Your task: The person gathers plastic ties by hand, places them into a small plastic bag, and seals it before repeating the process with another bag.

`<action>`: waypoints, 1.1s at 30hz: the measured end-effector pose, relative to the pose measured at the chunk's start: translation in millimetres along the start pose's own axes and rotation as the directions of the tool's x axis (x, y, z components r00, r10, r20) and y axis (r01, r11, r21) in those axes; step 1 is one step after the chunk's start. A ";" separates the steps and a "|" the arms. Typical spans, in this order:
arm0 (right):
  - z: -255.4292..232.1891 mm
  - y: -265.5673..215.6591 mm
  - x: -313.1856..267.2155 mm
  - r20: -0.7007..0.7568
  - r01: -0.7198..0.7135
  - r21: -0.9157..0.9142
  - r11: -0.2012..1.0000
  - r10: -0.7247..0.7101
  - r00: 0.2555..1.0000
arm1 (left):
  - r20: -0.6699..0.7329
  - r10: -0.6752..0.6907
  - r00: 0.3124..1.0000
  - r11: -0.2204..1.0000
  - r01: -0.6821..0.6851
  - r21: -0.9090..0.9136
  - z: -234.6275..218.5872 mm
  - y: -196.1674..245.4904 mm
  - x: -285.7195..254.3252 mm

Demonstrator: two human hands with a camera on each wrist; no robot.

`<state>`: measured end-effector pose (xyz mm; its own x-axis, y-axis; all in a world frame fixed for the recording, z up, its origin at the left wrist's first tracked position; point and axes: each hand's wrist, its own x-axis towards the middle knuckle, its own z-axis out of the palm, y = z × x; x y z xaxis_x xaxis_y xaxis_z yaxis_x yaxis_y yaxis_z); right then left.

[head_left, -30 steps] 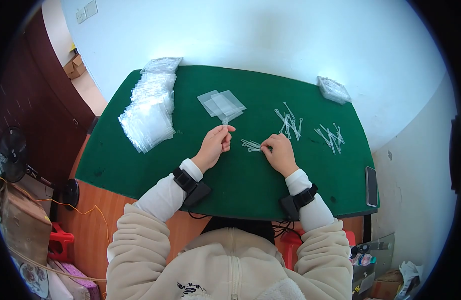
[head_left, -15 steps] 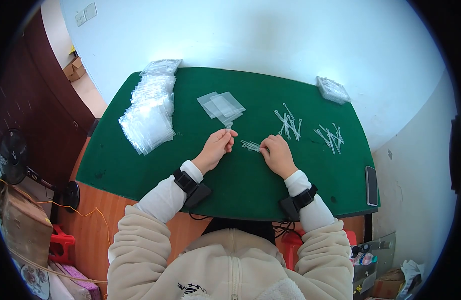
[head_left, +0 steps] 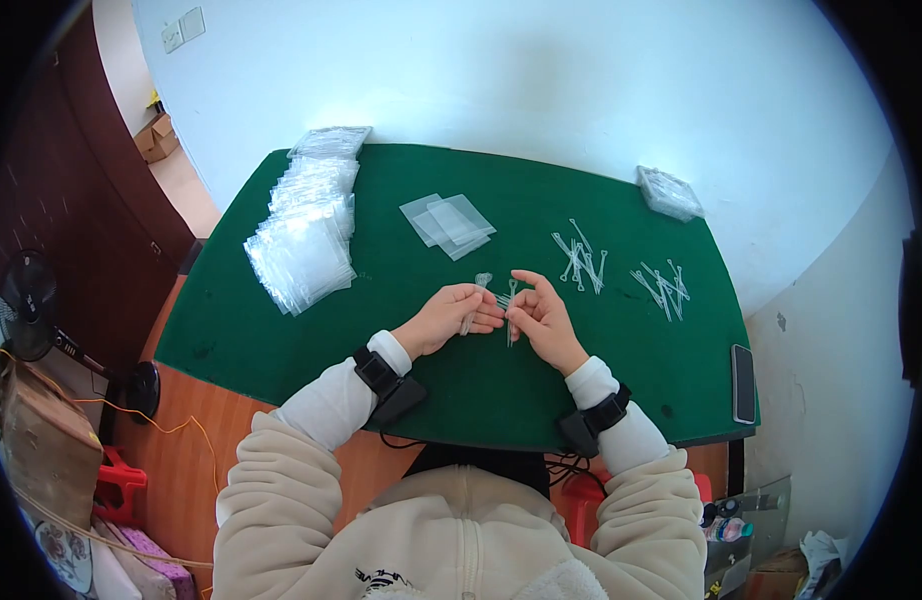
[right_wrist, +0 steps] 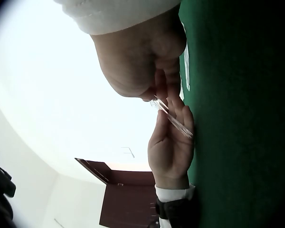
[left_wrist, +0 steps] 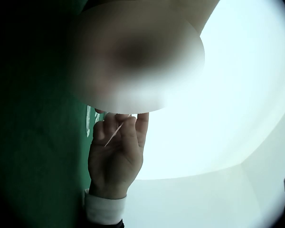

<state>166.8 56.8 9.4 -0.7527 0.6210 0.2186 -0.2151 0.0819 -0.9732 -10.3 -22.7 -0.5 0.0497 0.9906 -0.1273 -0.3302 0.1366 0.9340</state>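
Observation:
My left hand [head_left: 451,315] is turned palm up and holds a small bundle of thin clear plastic straps [head_left: 483,279] with looped ends under its thumb. In the right wrist view, this bundle [right_wrist: 179,126] lies slantwise across the fingers. Close beside it, my right hand [head_left: 544,322] pinches a single looped strap [head_left: 512,288] between thumb and fingertips, its loop pointing away from me. The same strap [left_wrist: 113,136] crosses the right palm in the left wrist view. More straps [head_left: 502,300] show between the hands, partly hidden by fingers.
Clear square sheets [head_left: 448,225] lie beyond the left hand. A long row of clear plastic sleeves [head_left: 301,255] fills the left side. Two loose strap piles, one nearer [head_left: 579,262] and one farther right [head_left: 663,290], lie near a phone [head_left: 743,384]. A clear packet [head_left: 669,192] sits back right.
My left hand has moved right and nearer me, turning palm up, taking its bundle away from the square sheets. My right hand has raised one strap from the small pile and moved left.

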 end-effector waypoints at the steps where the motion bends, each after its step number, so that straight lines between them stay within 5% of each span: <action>1: 0.3 -0.2 -0.1 -0.014 0.016 0.021 1.000 -0.016 1.000 | 0.028 -0.010 1.000 1.000 0.010 0.002 1.4 0.7 -1.1; 10: -7.1 8.0 -0.6 -0.018 0.049 0.019 0.999 -0.049 0.999 | 0.219 -0.036 0.975 0.999 0.032 0.023 10.9 -4.5 -4.8; 17: -9.1 19.1 1.7 -0.196 0.173 -0.197 0.965 -0.211 0.958 | 0.236 -0.088 0.968 0.996 0.079 0.047 15.6 1.1 -9.4; 33: -7.1 13.6 2.2 -0.148 0.267 -0.265 0.927 -0.313 0.938 | 0.254 -0.015 0.967 0.994 -0.014 0.111 12.9 -1.5 -7.6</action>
<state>166.6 64.8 -3.9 -0.5470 0.6722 0.4989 -0.2357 0.4482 -0.8623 2.0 -30.5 3.4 0.2922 0.9550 -0.0520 -0.2243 0.1213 0.9669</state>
